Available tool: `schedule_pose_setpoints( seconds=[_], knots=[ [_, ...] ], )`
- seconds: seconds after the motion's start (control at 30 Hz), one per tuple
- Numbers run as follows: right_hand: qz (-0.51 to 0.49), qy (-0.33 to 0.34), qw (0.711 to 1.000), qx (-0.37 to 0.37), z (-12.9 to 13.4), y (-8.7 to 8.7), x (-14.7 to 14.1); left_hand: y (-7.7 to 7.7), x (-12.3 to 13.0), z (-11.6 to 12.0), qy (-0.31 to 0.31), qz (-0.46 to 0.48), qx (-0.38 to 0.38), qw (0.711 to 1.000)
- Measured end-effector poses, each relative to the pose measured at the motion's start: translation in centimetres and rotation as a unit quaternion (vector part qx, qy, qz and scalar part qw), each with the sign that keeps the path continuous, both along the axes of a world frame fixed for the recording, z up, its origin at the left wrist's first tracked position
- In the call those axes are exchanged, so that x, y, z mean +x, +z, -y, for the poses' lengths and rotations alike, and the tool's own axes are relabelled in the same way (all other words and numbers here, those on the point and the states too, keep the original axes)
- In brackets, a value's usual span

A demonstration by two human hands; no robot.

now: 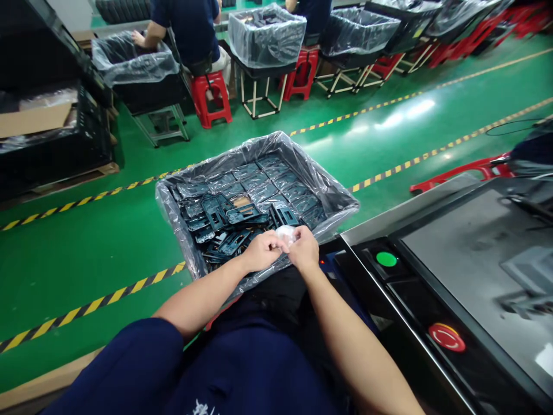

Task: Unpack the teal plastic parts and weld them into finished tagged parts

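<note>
Over the near edge of a black bin [190, 236] lined with clear plastic, my left hand [261, 252] and my right hand [305, 248] meet. Both are closed, with the fingers pinching a small, whitish, translucent crumpled piece [285, 232] between them. Its exact kind does not show. Just beyond my fingers, dark plastic frame-like parts [215, 212] with cut-outs lie in a loose heap. Behind these, more dark parts [254, 183] sit in neat rows under clear film. My fingertips are partly hidden by the hands themselves.
To the right stands a machine with a green button [386, 259], a red stop knob [447, 336] and a grey top [475, 248]. Yellow-black tape [133, 290] marks the green floor. Across the aisle are a seated person [185, 29], lined bins [268, 37] and red stools [211, 98].
</note>
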State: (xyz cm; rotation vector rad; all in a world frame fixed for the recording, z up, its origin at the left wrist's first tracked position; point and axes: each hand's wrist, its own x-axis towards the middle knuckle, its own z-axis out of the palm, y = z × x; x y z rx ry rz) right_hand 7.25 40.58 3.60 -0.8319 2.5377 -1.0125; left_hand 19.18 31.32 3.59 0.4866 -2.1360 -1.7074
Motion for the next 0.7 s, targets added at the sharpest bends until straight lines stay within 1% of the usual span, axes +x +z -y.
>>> schedule_pose_setpoints(
  seconds=[0.07, 0.13, 0.23, 0.3, 0.37, 0.43, 0.5, 0.57, 0.6, 0.63, 0.7],
  knots=[
    [-0.034, -0.039, 0.998, 0.034, 0.2, -0.1, 0.7, 0.1, -0.3, -0.8, 0.03, 0.013, -0.047, 0.998],
    [-0.025, -0.052, 0.998, 0.035, 0.1, -0.5, 1.2, 0.1, -0.5, -1.3, 0.084, 0.033, -0.071, 0.993],
    [0.028, -0.055, 0.998, -0.008, -0.5, -0.9, 1.4, -0.2, -0.6, -1.3, 0.168, 0.077, -0.086, 0.979],
    [0.054, -0.049, 0.997, -0.038, -1.0, -1.0, 1.3, -0.5, -0.5, -0.9, 0.183, 0.102, -0.084, 0.974],
    [0.07, -0.043, 0.995, -0.05, -1.6, -0.8, 1.3, -0.9, -0.4, -0.6, 0.166, 0.102, -0.074, 0.978],
    [0.084, -0.043, 0.994, -0.059, -2.0, -0.6, 1.4, -1.2, -0.3, -0.4, 0.137, 0.071, -0.05, 0.987],
    [0.101, -0.052, 0.991, -0.077, -2.4, -0.5, 1.7, -1.4, -0.2, -0.5, 0.107, 0.038, -0.001, 0.994],
    [0.112, -0.058, 0.988, -0.092, -2.9, -0.6, 2.0, -1.2, -0.2, -0.8, 0.078, 0.026, 0.049, 0.995],
    [0.114, -0.061, 0.987, -0.098, -3.2, -0.8, 2.1, -1.0, -0.1, -1.1, 0.067, 0.026, 0.057, 0.996],
    [0.116, -0.067, 0.986, -0.102, -3.5, -0.9, 2.3, -0.7, 0.0, -1.4, 0.056, 0.026, 0.046, 0.997],
    [0.122, -0.079, 0.982, -0.118, -4.2, -1.3, 2.6, 0.0, 0.2, -2.2, 0.029, 0.022, -0.025, 0.999]
  ],
)
